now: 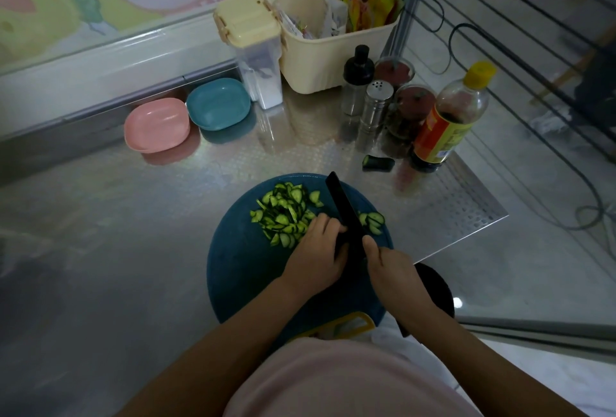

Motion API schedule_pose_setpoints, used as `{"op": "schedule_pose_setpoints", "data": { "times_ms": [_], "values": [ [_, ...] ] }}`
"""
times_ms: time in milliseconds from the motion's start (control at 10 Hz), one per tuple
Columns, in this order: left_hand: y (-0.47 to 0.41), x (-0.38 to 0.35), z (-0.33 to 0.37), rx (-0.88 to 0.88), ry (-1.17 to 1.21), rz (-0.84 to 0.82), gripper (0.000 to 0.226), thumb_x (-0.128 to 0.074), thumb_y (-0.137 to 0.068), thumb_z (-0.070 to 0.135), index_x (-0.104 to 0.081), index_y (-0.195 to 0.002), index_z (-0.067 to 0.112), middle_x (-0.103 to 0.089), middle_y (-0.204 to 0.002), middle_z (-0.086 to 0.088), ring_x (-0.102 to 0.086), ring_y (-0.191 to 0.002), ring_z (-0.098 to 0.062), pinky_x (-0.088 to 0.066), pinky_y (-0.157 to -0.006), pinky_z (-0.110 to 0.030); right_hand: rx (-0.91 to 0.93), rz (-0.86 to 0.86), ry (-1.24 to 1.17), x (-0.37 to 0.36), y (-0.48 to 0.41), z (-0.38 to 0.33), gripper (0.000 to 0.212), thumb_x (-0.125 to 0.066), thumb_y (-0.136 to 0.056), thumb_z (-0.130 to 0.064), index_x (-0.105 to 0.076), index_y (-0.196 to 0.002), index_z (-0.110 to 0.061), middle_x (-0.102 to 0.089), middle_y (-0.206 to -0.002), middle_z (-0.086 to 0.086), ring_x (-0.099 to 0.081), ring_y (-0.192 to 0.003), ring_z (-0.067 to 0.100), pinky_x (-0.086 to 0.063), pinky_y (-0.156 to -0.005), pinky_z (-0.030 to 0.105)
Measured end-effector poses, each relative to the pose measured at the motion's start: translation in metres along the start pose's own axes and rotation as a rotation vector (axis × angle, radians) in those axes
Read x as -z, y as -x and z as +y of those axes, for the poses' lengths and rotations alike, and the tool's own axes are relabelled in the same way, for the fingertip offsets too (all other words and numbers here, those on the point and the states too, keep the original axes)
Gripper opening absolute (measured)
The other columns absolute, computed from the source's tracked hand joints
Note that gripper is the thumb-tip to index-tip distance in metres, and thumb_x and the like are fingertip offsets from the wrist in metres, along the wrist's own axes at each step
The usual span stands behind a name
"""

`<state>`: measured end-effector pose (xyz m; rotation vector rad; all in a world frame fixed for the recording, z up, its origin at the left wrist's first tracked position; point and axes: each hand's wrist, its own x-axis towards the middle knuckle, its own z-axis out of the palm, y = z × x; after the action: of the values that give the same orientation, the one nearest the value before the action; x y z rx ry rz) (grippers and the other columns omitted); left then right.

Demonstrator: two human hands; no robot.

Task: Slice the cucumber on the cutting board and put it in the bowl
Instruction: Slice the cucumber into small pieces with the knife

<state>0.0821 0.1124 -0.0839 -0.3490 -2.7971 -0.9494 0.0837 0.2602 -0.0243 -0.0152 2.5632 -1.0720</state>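
Most cucumber (286,213) lies sliced on the board (240,270); final cuts appear to be in hand. The grip of the right hand (396,270) holds the knife (343,206); the grip of the left hand (316,256), curled at the blade, cannot be told. Next, probably: move the slices to a bowl (156,125), well apart.

Dark teal cutting board (240,266); green cucumber slices (283,216), darker skins; black knife (343,210); pink bowl (156,125); teal bowl (218,103); silver counter (133,216), seemingly dimple-patterned.

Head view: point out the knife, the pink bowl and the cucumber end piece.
knife (343,206), head view, on the flat of the black blade above the hands.
pink bowl (156,125), head view, on its bare inside.
cucumber end piece (378,162), head view, on the stub's dark skin.
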Motion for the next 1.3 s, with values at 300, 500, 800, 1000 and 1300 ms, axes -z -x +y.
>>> {"op": "schedule_pose_setpoints", "data": {
  "times_ms": [300, 500, 800, 1000, 1300],
  "values": [
    [-0.002, 0.0, 0.003, 0.031, 0.006, 0.014, 0.016, -0.041, -0.09, 0.017, -0.052, -0.09, 0.005, -0.045, -0.09, -0.009, -0.045, -0.078, -0.022, -0.041, -0.068, -0.034, -0.005, -0.011, -0.041, 0.012, 0.007, 0.003, 0.079, -0.007, -0.063, -0.069, -0.044, -0.072, 0.0, -0.04, -0.056, -0.001, -0.035, -0.051, 0.008, -0.038, -0.066, 0.002],
    [-0.002, -0.001, 0.003, 0.049, 0.011, 0.001, 0.017, -0.039, -0.09, 0.019, -0.05, -0.09, 0.007, -0.045, -0.09, -0.009, -0.043, -0.08, -0.02, -0.038, -0.069, -0.032, -0.023, -0.169, -0.014, 0.007, 0.009, -0.003, 0.059, -0.031, -0.095, -0.051, -0.049, -0.08, 0.003, -0.041, -0.055, -0.001, -0.033, -0.048, 0.006, -0.042, -0.055, 0.012],
    [0.0, -0.002, 0.003, 0.034, -0.006, 0.006, 0.017, -0.039, -0.091, 0.018, -0.052, -0.093, 0.007, -0.046, -0.093, -0.007, -0.045, -0.082, -0.019, -0.04, -0.072, -0.029, 0.122, -0.04, 0.229, -0.008, -0.004, 0.015, 0.065, -0.089, -0.051, -0.009, -0.051, -0.102, 0.004, -0.045, -0.043, 0.002, -0.032, -0.032, 0.007, -0.011, -0.039, 0.021],
    [-0.002, -0.001, 0.002, 0.037, -0.013, 0.005, 0.016, -0.041, -0.09, 0.018, -0.051, -0.09, 0.006, -0.046, -0.091, -0.009, -0.045, -0.082, -0.022, -0.041, -0.072, -0.035, 0.122, 0.033, 0.047, 0.001, 0.006, 0.003, 0.078, -0.01, -0.065, -0.069, -0.043, -0.073, 0.001, -0.04, -0.056, -0.003, -0.035, -0.051, 0.006, -0.041, -0.058, 0.01],
    [-0.002, -0.002, 0.005, 0.041, 0.004, 0.011, 0.017, -0.041, -0.091, 0.019, -0.051, -0.088, 0.006, -0.045, -0.09, -0.009, -0.044, -0.08, -0.022, -0.039, -0.071, -0.034, 0.005, -0.035, -0.091, 0.007, 0.009, 0.002, 0.078, -0.01, -0.062, -0.07, -0.039, -0.071, 0.002, -0.04, -0.058, -0.002, -0.035, -0.051, 0.006, -0.04, -0.061, 0.004]
  ]
}}
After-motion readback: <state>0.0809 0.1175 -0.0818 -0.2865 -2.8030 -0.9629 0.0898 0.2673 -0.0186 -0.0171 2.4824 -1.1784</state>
